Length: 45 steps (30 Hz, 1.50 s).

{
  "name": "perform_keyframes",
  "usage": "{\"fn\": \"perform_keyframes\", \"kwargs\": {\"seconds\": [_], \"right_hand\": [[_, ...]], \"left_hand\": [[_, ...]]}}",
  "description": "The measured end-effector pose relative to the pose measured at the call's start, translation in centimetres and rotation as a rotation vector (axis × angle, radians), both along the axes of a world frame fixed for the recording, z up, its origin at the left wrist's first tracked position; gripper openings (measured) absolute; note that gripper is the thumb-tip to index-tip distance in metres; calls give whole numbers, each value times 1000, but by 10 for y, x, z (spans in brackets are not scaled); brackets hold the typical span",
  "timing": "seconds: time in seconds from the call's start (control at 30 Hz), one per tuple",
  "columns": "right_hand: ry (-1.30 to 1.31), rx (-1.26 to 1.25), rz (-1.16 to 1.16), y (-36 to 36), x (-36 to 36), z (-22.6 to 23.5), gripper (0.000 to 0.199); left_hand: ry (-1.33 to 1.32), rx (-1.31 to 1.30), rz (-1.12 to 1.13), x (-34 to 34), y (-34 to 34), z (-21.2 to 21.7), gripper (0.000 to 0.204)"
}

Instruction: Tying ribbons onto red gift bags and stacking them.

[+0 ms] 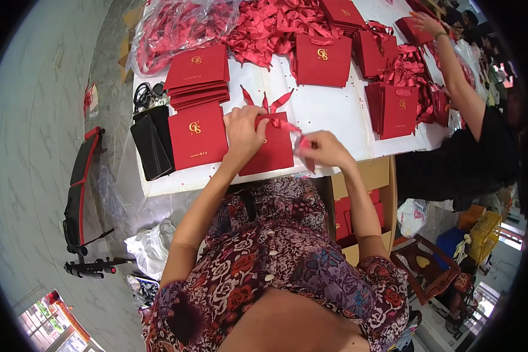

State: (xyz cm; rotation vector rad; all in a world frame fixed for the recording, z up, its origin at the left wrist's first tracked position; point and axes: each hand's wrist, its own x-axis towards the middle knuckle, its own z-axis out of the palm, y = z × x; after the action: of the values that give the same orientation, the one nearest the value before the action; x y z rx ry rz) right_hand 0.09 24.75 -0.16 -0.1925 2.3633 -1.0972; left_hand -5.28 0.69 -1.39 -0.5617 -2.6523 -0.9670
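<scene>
A red paper gift bag (274,154) with a gold emblem lies on the white tabletop in front of me. My left hand (244,134) grips its upper left part, fingers bent over the top edge and thumb against the ribbon. A red satin ribbon (284,124) runs from the top of the bag to my right hand (325,150). That hand is closed on the ribbon, a little blurred, just off the bag's right side. More ribbon ends (266,101) stick up beyond the bag's top edge.
Left of it lie another red bag (196,149), a stack of bags (199,70) and a black pouch (152,146). Loose ribbons (264,29) heap up at the back. More bags (322,64) stand farther right, near another person's arm (460,76). An open carton (369,176) holds red bags below.
</scene>
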Motion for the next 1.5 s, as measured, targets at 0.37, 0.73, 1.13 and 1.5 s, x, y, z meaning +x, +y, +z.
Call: {"fn": "perform_keyframes", "kwargs": {"seconds": [0.37, 0.73, 1.13, 1.5], "right_hand": [[-25, -602, -513, -49, -26, 13, 22], [830, -326, -22, -77, -9, 32, 27], [803, -282, 180, -82, -18, -6, 17], [795, -179, 5, -78, -15, -7, 13]], "left_hand": [[-895, 572, -323, 68, 17, 1, 15], [-1210, 715, -206, 30, -28, 8, 25], [-1470, 1126, -231, 23, -41, 23, 29], [-333, 58, -105, 15, -43, 11, 35]]}}
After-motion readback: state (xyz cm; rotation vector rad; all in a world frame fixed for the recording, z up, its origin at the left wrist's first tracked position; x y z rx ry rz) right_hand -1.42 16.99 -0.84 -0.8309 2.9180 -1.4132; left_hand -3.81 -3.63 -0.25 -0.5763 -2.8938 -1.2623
